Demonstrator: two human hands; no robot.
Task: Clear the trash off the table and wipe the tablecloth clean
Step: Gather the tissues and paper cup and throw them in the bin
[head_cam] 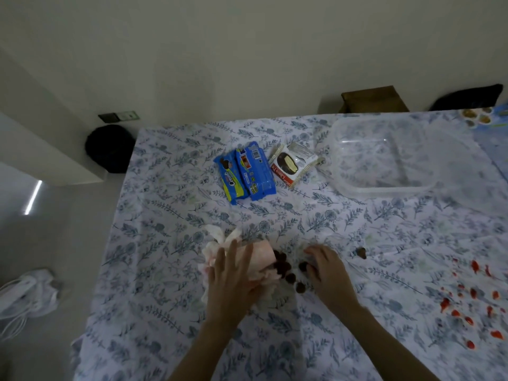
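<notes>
A floral tablecloth (170,270) covers the table. My left hand (233,276) presses flat on a crumpled pinkish-white tissue wad (264,259) near the front middle. Several dark brown crumbs (286,268) lie just right of the wad. My right hand (327,268) rests beside them with its fingers curled on the cloth; what it holds, if anything, is hidden. One more brown crumb (362,253) sits farther right. Red sauce stains (472,301) dot the cloth at the right. Two blue cookie wrappers (244,174) and a white choco pie wrapper (292,165) lie toward the back.
A clear plastic container (384,155) stands at the back right. Small sauce cups (477,118) sit at the far right corner. A black bin (110,147) is on the floor past the table's left corner, and a white bag (24,295) lies on the floor at left.
</notes>
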